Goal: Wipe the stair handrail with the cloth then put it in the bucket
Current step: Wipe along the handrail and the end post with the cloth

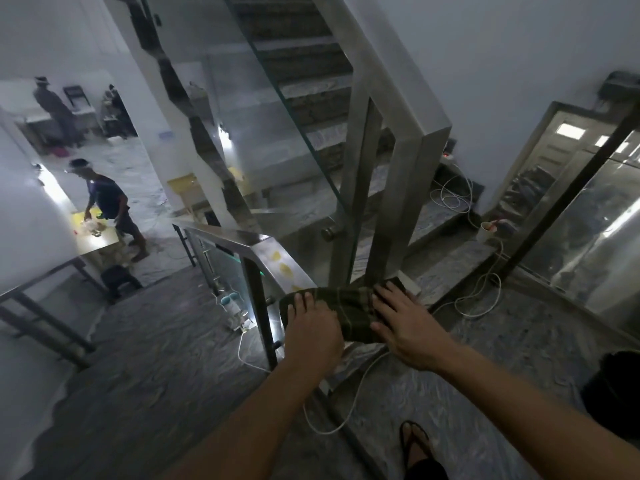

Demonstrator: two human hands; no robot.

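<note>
dim stairwell, marble floor. on the steel handrail (277, 252) we press the dark green cloth (349, 308), left hand (313, 332) and right hand (403, 329) flat, fingers spread, neither grip closed. it looks soft, light; we'd bunch its middle. black bucket (614, 389) sits right of the handrail.

White cable (349, 393) trails across marbled floor (145, 358). Person (110, 206) stands at desk (100, 237) beyond. White cup (486, 232) sits on step.

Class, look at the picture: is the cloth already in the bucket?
No: the cloth lies on the handrail under both hands, left hand and right hand.
</note>
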